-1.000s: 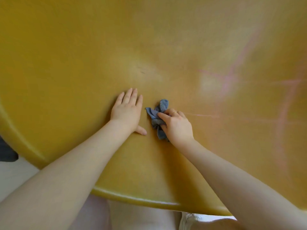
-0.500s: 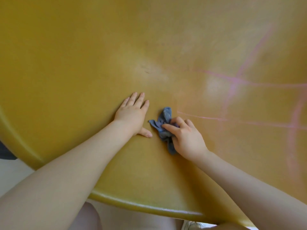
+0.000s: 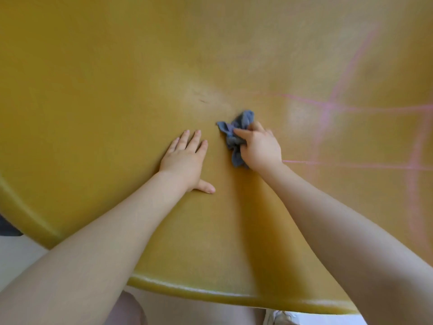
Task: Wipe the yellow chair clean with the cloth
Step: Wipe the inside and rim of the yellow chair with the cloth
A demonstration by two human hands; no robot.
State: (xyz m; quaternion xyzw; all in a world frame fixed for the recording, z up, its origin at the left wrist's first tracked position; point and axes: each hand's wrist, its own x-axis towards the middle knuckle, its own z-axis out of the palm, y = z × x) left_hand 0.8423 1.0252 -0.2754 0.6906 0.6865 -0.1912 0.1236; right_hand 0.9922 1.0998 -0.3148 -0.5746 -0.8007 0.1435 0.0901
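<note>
Cloth bunched in right hand on yellow seat

From my remote view, far left I see a dark object (image 3: pixel 8 227) poking out past the chair's edge, too cut off to identify, with pale floor (image 3: pixel 16 256) below it. The yellow chair (image 3: pixel 105 102) fills nearly the whole head view; its rounded front rim runs along the bottom. Left hand (image 3: pixel 185 160) lies flat on the seat, palm down, 4 fingers straight, thumb stuck out toward the right, holding nothing. Just beside it, not touching, is the cloth (image 3: pixel 236 132), blue-grey, crumpled, sitting on the seat near the middle. Right hand (image 3: pixel 260 148) grips the cloth, fingers curled round the bunch, index finger lying over the top; cloth ends stick out above and below the hand. Right of that hand I see pink lines (image 3: pixel 328 109) crossing the seat like a grid, some faint and smeared. A small dark scuff (image 3: pixel 202 100) sits up-left of the cloth.
</note>
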